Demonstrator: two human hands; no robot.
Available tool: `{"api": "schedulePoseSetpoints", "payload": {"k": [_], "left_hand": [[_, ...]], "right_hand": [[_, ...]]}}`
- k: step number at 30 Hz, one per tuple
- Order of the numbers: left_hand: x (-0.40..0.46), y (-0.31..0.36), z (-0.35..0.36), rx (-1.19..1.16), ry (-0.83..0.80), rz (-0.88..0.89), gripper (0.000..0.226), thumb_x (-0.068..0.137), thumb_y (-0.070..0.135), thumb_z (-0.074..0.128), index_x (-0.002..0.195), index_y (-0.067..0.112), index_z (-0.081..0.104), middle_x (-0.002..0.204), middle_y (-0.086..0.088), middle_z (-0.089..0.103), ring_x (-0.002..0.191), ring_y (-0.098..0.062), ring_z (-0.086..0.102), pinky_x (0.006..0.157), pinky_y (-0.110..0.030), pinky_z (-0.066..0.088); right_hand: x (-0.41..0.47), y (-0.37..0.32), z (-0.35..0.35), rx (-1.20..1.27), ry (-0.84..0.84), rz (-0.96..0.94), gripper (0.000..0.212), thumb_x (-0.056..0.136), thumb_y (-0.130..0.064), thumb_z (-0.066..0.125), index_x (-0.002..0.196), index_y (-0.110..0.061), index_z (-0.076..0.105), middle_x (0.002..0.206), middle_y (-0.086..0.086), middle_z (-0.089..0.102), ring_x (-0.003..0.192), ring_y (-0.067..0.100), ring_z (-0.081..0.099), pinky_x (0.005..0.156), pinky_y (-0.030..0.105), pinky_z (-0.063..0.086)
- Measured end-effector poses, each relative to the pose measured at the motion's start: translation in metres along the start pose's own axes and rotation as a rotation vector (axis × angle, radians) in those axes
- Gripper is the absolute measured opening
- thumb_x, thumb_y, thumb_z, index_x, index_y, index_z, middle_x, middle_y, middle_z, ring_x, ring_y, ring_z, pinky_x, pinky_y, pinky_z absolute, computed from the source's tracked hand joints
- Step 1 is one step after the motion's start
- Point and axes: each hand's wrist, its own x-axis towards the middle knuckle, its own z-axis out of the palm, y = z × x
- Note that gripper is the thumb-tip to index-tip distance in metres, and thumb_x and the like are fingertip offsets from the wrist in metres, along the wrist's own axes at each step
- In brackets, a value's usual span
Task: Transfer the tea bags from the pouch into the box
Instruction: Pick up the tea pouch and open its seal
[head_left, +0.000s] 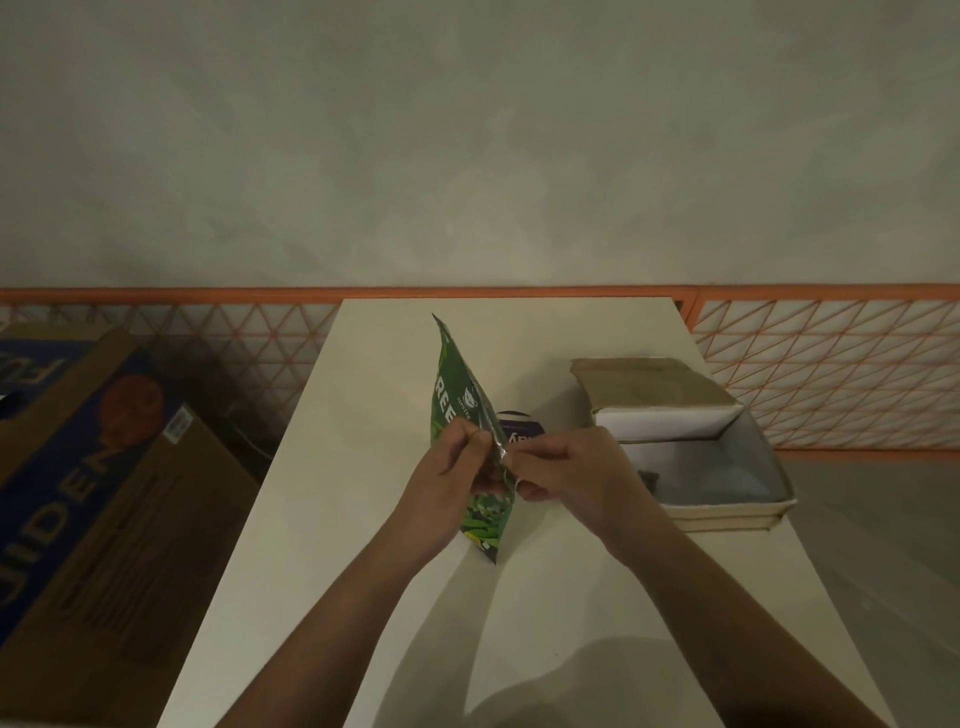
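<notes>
A green tea pouch (457, 395) with a leaf print is held edge-on above the middle of the cream table (363, 519). My left hand (447, 483) pinches its left side and my right hand (571, 478) pinches its silver opening edge from the right. Behind my right hand peeks a dark blue packet (519, 428) with white letters. To the right stands an open cream box (737, 499) with a pale lining, its lid (654, 400) folded back. A small dark item (649, 475) lies inside the box; I cannot tell what it is.
A large brown and blue cardboard carton (98, 519) stands on the floor left of the table. An orange lattice railing (831, 374) runs behind the table under a grey wall. The box sits close to the table's right edge.
</notes>
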Motion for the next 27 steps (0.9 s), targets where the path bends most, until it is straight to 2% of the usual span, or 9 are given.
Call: {"api": "schedulePoseSetpoints", "payload": {"k": [4,7,12,15,18,19,21,24,27], "left_hand": [[0.002,-0.003,0.001,-0.005,-0.029,0.015,0.025,0.107,0.012,0.039,0.084,0.007,0.046,0.083,-0.011,0.061,0.079,-0.015,0.066,0.075,-0.027,0.059],[0.003,-0.005,0.002,-0.002,-0.053,0.027,0.022,0.108,0.011,0.038,0.088,0.005,0.045,0.095,-0.028,0.06,0.085,-0.024,0.069,0.08,-0.032,0.061],[0.003,-0.01,0.003,0.005,-0.055,0.048,0.022,0.108,0.009,0.036,0.089,0.004,0.045,0.108,-0.033,0.06,0.085,-0.02,0.07,0.082,-0.034,0.061],[0.004,-0.008,0.004,-0.018,-0.027,0.027,0.023,0.108,0.009,0.038,0.086,0.005,0.045,0.099,-0.027,0.06,0.083,-0.02,0.066,0.077,-0.032,0.061],[0.006,-0.006,0.006,-0.012,0.027,-0.009,0.025,0.106,0.013,0.042,0.082,0.01,0.048,0.081,-0.007,0.063,0.076,-0.018,0.063,0.074,-0.044,0.062],[0.007,-0.006,0.007,0.011,0.061,-0.015,0.025,0.105,0.015,0.043,0.081,0.013,0.048,0.072,0.0,0.06,0.069,-0.014,0.06,0.071,-0.048,0.059],[0.01,-0.004,0.009,0.084,0.14,-0.012,0.025,0.105,0.019,0.042,0.08,0.016,0.047,0.061,0.007,0.053,0.057,-0.009,0.052,0.062,-0.045,0.056],[0.017,0.0,0.01,0.196,0.208,0.025,0.03,0.107,0.022,0.04,0.08,0.013,0.045,0.061,0.004,0.049,0.053,-0.009,0.045,0.059,-0.032,0.047],[0.02,0.002,0.009,0.205,0.152,0.059,0.031,0.108,0.024,0.04,0.081,0.009,0.045,0.067,-0.002,0.046,0.059,-0.015,0.044,0.062,-0.038,0.043]], "right_hand": [[0.003,0.006,0.002,0.069,0.021,0.049,0.022,0.083,-0.008,0.07,0.073,-0.026,0.077,0.073,0.003,0.075,0.077,0.023,0.073,0.079,0.034,0.06],[0.007,0.01,0.004,0.127,0.031,0.103,0.012,0.082,-0.007,0.07,0.076,-0.015,0.077,0.077,0.008,0.075,0.082,0.028,0.073,0.084,0.04,0.059],[0.009,0.013,0.009,0.203,0.06,0.206,0.015,0.083,-0.006,0.064,0.071,-0.01,0.072,0.071,0.007,0.072,0.075,0.021,0.069,0.08,0.035,0.057],[0.008,0.014,0.007,0.241,0.023,0.203,0.014,0.086,-0.007,0.062,0.076,-0.006,0.073,0.076,0.013,0.073,0.077,0.023,0.069,0.08,0.033,0.057],[0.007,0.016,0.009,0.203,0.037,0.128,0.014,0.084,-0.006,0.065,0.076,-0.009,0.075,0.079,0.011,0.074,0.082,0.027,0.071,0.086,0.038,0.058],[0.007,0.016,0.009,0.159,0.04,0.105,0.016,0.083,-0.007,0.065,0.072,-0.014,0.076,0.077,0.009,0.074,0.081,0.025,0.071,0.086,0.039,0.058],[0.008,0.016,0.009,0.087,0.023,0.077,0.019,0.081,-0.007,0.066,0.068,-0.017,0.075,0.074,0.004,0.073,0.074,0.016,0.068,0.083,0.036,0.057],[0.009,0.014,0.01,0.044,0.0,0.05,0.015,0.081,-0.007,0.065,0.074,-0.015,0.074,0.074,-0.001,0.073,0.071,0.009,0.066,0.076,0.027,0.057],[0.011,0.014,0.014,0.067,0.058,-0.008,0.007,0.084,-0.016,0.068,0.085,-0.02,0.073,0.08,-0.006,0.073,0.08,0.01,0.068,0.08,0.028,0.058]]}}
